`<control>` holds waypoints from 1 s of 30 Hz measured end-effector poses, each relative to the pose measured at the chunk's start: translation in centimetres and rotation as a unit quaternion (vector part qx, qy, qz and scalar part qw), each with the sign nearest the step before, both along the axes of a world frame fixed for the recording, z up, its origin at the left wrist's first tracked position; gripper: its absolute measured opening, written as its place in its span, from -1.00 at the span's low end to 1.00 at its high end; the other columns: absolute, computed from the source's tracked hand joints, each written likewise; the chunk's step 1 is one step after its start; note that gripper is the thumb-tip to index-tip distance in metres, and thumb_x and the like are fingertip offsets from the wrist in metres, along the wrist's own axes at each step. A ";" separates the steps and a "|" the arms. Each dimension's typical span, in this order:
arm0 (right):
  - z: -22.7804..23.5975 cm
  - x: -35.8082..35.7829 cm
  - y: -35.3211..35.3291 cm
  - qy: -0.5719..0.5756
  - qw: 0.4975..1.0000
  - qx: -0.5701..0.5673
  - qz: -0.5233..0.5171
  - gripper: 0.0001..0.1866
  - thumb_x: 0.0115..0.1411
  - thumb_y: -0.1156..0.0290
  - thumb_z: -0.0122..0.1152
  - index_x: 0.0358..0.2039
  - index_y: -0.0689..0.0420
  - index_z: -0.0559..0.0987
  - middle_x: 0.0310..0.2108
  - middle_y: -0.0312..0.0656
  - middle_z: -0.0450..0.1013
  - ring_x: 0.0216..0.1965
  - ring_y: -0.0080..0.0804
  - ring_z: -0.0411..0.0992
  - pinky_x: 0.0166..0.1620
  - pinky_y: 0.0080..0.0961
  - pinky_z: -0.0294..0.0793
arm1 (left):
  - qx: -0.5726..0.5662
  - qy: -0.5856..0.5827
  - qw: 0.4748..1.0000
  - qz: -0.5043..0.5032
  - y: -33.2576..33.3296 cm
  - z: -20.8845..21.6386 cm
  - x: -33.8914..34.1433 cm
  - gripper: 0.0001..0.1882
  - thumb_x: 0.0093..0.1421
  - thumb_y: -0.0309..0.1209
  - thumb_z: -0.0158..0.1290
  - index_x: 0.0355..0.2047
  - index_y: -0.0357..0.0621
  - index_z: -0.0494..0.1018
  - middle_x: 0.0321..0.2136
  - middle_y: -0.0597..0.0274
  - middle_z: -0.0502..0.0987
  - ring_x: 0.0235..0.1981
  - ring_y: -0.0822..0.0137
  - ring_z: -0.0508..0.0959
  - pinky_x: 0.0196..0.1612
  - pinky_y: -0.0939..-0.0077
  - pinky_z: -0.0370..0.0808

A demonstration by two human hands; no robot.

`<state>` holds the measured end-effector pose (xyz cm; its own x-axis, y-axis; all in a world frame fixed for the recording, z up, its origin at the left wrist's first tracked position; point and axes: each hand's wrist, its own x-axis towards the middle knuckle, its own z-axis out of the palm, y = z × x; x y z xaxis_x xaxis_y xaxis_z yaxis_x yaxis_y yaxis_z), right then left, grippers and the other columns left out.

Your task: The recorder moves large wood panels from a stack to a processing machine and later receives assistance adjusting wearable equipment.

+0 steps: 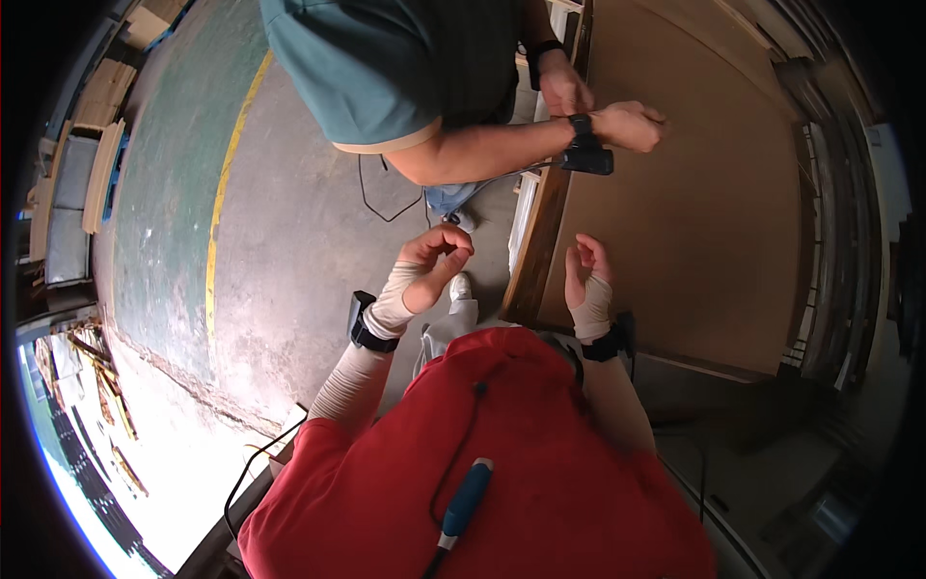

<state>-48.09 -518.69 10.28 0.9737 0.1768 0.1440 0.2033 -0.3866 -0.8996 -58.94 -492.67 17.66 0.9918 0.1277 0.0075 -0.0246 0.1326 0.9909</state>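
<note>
My left hand (431,267) is held in the air over the floor, left of the big brown board (685,232). Its fingers are curled and the thumb tip comes against them, with nothing seen between. My right hand (590,275) hovers at the board's near left part, fingers bent and thumb apart, holding nothing. Pale sleeves cover both my palms and wrists, each with a black strapped device (374,323). Across from me, a co-worker in a teal shirt (376,77) holds both hands over the board; one wrist bears a black device (586,154).
A dark wooden edge (529,261) runs along the board's left side. Grey floor (289,212) with a yellow line (224,183) lies left. Stacked wood (104,92) stands far left. A blue-and-grey cable piece (468,502) hangs on my red shirt. Cables dangle by the co-worker.
</note>
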 end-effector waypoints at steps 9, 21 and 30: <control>-3.9 -2.7 2.8 0.222 0.962 0.137 0.078 -0.70 0.29 0.37 0.25 0.00 0.16 0.50 -0.20 -0.35 0.47 -0.22 -0.62 0.40 -0.11 -0.61 0.40 | 0.076 0.167 0.979 0.090 2.8 -6.7 -4.6 -0.88 0.32 -0.44 0.06 -0.21 -0.23 0.49 -0.37 0.42 0.52 -0.31 0.58 0.44 -0.18 0.64 0.39; -1.9 -1.6 12.9 0.372 0.888 0.153 0.222 -0.25 0.18 0.23 0.35 0.28 0.19 0.24 0.16 -0.05 0.35 0.12 -0.37 0.36 0.02 -0.49 0.38 | 0.069 0.218 0.960 0.163 -0.6 -7.8 -12.0 -0.79 0.32 -0.35 0.05 -0.20 -0.27 0.50 -0.37 0.37 0.54 -0.31 0.54 0.45 -0.21 0.60 0.40; -4.7 -5.7 15.2 0.407 0.849 0.248 0.228 -0.74 0.25 0.32 0.25 -0.07 0.10 0.56 -0.20 -0.36 0.55 -0.24 -0.64 0.46 -0.15 -0.63 0.38 | 0.035 0.285 0.947 0.145 -0.3 -9.2 -20.6 -0.72 0.31 -0.28 0.07 -0.14 -0.26 0.50 -0.37 0.35 0.53 -0.30 0.51 0.46 -0.21 0.57 0.41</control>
